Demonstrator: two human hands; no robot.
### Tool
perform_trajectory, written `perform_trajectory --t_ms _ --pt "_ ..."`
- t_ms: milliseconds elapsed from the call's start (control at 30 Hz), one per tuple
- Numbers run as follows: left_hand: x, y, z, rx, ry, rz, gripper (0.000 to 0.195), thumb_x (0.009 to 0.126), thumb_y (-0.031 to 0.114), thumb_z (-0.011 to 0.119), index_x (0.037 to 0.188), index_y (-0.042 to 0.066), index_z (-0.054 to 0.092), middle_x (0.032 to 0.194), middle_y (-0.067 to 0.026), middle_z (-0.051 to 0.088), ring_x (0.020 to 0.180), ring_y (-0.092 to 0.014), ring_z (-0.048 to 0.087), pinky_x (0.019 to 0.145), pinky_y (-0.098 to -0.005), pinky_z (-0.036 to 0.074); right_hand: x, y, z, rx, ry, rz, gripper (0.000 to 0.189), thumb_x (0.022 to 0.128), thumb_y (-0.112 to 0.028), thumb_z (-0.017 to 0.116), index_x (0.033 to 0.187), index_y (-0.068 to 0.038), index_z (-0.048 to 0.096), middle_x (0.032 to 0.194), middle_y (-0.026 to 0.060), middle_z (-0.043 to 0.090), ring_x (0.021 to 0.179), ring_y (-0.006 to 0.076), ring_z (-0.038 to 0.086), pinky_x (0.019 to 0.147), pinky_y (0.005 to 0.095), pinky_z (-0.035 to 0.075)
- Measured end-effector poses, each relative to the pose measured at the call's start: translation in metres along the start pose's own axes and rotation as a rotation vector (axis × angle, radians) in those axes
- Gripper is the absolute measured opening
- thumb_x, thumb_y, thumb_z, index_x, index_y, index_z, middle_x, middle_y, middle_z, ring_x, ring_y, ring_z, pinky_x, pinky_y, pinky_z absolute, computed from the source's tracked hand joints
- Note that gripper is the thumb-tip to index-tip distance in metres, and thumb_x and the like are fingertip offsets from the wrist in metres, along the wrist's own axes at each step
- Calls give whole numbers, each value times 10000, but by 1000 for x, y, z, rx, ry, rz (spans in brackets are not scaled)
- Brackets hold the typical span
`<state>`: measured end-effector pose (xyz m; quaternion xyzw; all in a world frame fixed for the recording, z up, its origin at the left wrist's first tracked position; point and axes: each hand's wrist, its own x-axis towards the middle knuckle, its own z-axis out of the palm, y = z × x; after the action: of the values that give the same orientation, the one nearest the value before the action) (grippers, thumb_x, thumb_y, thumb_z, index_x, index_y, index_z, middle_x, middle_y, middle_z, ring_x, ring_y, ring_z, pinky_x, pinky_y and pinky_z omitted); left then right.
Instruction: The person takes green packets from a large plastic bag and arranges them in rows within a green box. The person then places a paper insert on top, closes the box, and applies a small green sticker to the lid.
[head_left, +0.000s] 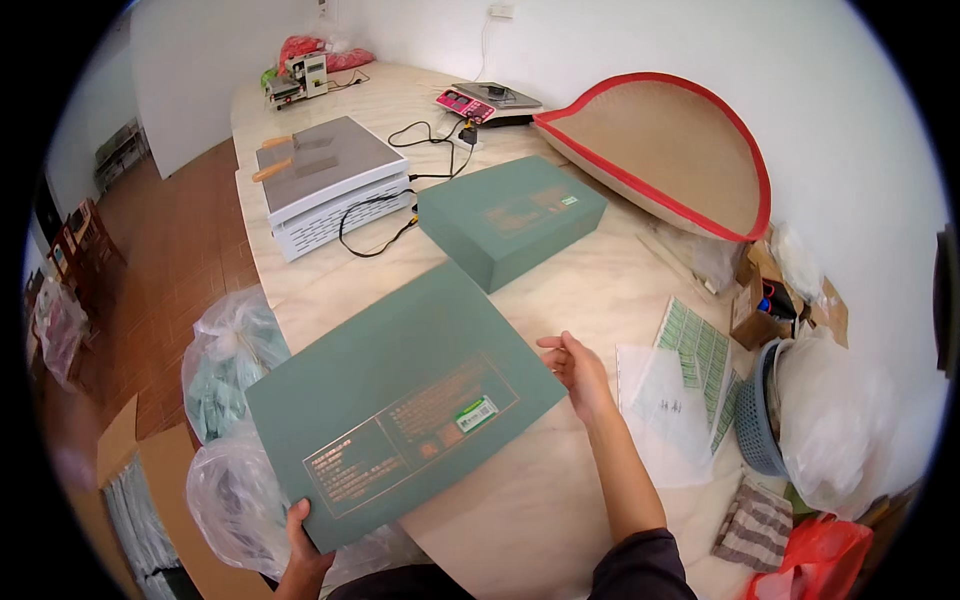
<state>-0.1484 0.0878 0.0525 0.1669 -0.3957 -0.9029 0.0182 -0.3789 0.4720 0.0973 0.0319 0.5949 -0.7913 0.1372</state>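
Note:
My left hand grips the near-left corner of a flat green box, thumb on top. The box is held tilted over the table's front edge. Its upper face bears copper-coloured print in a frame and a small green and white sticker. Beside the box's right corner is my right hand, fingers apart and holding nothing; whether it touches the box edge I cannot tell. A second green box lies on the table just beyond, with a similar sticker.
A grey-topped hot plate carries two wooden-handled scrapers. A red-rimmed woven winnowing tray leans at the wall. Sticker sheets and a blue basket lie right. An open carton and plastic bags stand left. Black cables cross the table.

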Motion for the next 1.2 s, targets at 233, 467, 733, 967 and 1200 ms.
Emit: perform_trajectory --t_ms 233,467,733,967,1200 --pt "22 -1 12 -75 -14 164 657 842 433 535 1349 34 413 1296 -145 512 1167 -305 509 989 -441 404 -2 31 50 671 -114 58 463 1008 -427 348 1165 -66 592 1152 51 626 1081 180 560 896 299 444" --pt "145 48 100 -112 -207 153 617 854 434 561 1350 90 432 1298 -97 515 1186 -272 491 997 -427 392 -5 -2 46 387 -345 -115 571 1013 -480 237 1110 -41 589 1078 125 642 956 223 614 843 343 479" --pt "263 59 268 132 -143 -130 674 791 438 624 1343 106 428 1352 -83 455 1228 -257 434 1007 -437 359 0 62 53 -855 -12 -505 204 944 -199 512 844 -43 594 813 98 638 786 257 605 664 361 494" --pt "329 18 306 372 -169 -78 681 824 507 533 1370 123 404 1358 -72 448 1225 -229 423 1008 -420 334 -2 83 67 -1033 -17 -819 121 876 -162 569 809 -64 591 773 76 619 774 264 594 661 379 490" --pt "354 -7 349 458 -207 -70 731 847 545 475 1395 73 369 1388 -91 430 1270 -235 396 1038 -402 304 4 84 63 -1014 35 -802 117 862 -151 589 790 -61 606 743 61 621 725 246 591 619 366 485"
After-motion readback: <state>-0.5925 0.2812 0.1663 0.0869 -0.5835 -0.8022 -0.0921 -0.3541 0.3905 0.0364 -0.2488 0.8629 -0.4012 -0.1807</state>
